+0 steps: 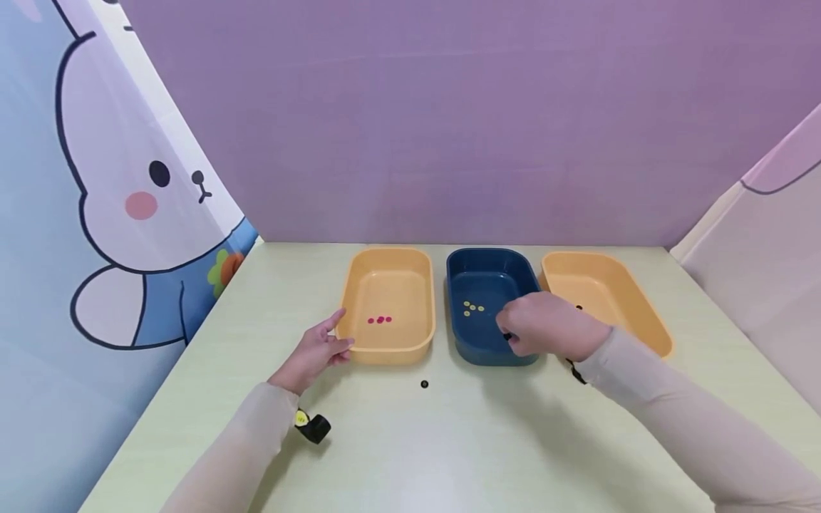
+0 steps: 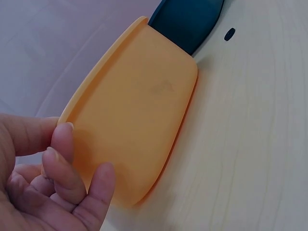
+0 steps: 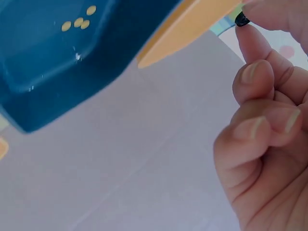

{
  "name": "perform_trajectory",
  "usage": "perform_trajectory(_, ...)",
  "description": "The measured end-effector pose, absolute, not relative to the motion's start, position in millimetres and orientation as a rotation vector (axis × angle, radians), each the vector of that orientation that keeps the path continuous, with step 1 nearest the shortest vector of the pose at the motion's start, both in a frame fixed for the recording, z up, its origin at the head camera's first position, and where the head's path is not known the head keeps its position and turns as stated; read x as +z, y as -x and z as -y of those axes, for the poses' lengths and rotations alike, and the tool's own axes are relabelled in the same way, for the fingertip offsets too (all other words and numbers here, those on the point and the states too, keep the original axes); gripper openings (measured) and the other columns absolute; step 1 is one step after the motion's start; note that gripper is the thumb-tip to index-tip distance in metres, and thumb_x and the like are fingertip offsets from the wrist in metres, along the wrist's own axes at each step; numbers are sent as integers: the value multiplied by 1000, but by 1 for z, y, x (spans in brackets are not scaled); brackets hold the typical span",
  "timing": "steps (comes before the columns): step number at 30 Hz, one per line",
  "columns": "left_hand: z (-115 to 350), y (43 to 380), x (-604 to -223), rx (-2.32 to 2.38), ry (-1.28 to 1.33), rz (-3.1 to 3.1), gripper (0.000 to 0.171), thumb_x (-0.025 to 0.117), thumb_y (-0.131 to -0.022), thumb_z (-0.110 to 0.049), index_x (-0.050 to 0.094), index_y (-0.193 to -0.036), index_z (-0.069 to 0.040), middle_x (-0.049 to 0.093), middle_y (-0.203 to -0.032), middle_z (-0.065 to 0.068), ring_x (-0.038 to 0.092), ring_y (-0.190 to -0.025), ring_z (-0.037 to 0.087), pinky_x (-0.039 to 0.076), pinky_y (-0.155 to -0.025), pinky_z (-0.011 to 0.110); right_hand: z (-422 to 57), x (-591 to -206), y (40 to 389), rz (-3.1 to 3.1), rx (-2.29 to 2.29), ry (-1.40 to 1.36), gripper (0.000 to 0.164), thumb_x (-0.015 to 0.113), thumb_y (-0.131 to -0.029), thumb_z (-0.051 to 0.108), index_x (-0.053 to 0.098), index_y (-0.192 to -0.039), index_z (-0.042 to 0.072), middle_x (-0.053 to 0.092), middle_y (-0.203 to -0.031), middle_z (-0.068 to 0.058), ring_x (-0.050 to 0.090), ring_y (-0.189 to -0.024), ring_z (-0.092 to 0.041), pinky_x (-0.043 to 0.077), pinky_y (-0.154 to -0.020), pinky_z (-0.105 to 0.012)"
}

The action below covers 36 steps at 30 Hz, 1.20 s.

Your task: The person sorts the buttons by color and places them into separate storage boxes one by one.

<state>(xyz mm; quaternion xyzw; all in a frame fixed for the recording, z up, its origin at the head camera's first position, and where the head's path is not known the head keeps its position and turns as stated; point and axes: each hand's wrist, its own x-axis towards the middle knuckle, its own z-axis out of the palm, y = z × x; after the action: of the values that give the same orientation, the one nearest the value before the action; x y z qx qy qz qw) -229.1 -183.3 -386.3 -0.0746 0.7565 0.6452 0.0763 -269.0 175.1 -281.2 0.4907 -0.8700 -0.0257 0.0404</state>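
Note:
My right hand (image 1: 545,324) pinches a small black button (image 3: 242,19) between thumb and forefinger, its other fingers curled. It is over the right side of the dark blue tray (image 1: 494,356), where several yellow buttons (image 1: 472,307) lie. At the left, my left hand (image 1: 316,353) grips the near-left corner of a yellow tray (image 1: 388,356) by its rim. Several magenta buttons (image 1: 380,320) lie inside that tray. In front of the trays, another black button (image 1: 425,384) lies on the table.
A second yellow tray (image 1: 625,285) stands at the right, partly hidden by my right forearm, with a black button (image 1: 579,308) in it. Behind the pale table (image 1: 410,442) hangs a purple cloth (image 1: 449,142). Printed cloth borders the left side.

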Motion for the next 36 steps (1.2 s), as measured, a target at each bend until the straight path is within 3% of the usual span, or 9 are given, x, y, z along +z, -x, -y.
perform_trajectory(5,185,229,-386,1935,231,-2267,70,55,-94,0,19,-154,-10,55,-69,1,54,-64,11,49,-64,21,-178,-270,271,2698,-112,-1462,36,64,-75,-1,39,-57,17,20,-60,8,24,-49,-7,19,-50,-21)
perform_trajectory(13,188,230,-384,1938,247,-2255,70,55,-94,-1,20,-154,-11,55,-68,0,55,-64,10,49,-65,22,-197,-274,281,2677,-182,-1363,33,65,-72,0,42,-56,17,27,-57,7,32,-49,-9,23,-50,-23)
perform_trajectory(27,196,227,-384,2007,171,-2212,71,54,-94,2,17,-154,-9,55,-64,-2,54,-60,7,49,-63,20,-211,-274,288,2737,-140,-1314,35,67,-72,0,41,-56,17,22,-58,9,27,-50,-8,24,-51,-24)
perform_trajectory(36,196,227,-386,2012,176,-2217,70,54,-94,2,17,-153,-8,55,-64,-3,54,-61,7,48,-62,20,-218,-280,296,2817,-109,-1236,15,75,-75,8,63,-66,13,52,-61,7,44,-55,-9,44,-55,-27)
